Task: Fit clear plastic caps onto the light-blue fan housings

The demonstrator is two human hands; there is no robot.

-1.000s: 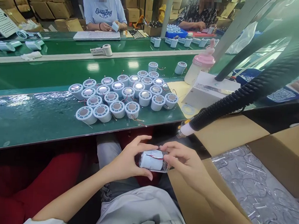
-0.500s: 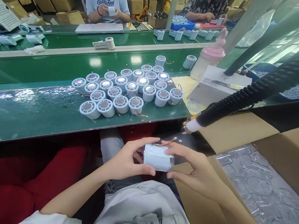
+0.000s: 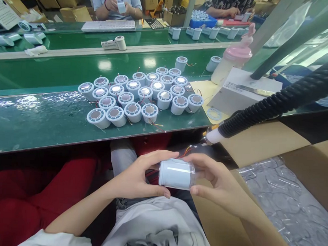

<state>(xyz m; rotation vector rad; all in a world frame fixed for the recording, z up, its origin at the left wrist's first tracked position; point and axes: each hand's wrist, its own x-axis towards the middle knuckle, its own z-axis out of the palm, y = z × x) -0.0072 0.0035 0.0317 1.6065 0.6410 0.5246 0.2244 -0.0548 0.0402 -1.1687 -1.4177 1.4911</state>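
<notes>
- Head view shows one long green desk (image 3: 37,120), the landmark here, running across the upper half of the scene; a second green strip lies behind it, past a pale rail.
- One open cardboard box (image 3: 262,143) stands to the right of the desk's near edge; in it lies clear bubble wrap (image 3: 291,206).
- One black ribbed hose (image 3: 277,103) slants down over the desk's right end to a white nozzle just above the box flap.
- One white flat box (image 3: 245,92) sits on the desk's right end, with one pink-capped bottle (image 3: 233,64) just behind it.
- Roughly twenty-two white cylinder units (image 3: 143,96) stand packed together, touching, at the middle of the desk; two more stand apart just behind them.
- Two people sit beyond the desk's far side, each with hands on small white parts.
- One blue tray (image 3: 202,22) at the far side holds more white parts, too small to count.
- One white cylinder (image 3: 176,174) with red wires is held below the desk's near edge, lying on its side above the person's lap.
- Left hand (image 3: 139,176) grips its left end, fingers curled around it.
- Right hand (image 3: 216,180) grips its clear right end, thumb beneath and fingers over the top.
</notes>
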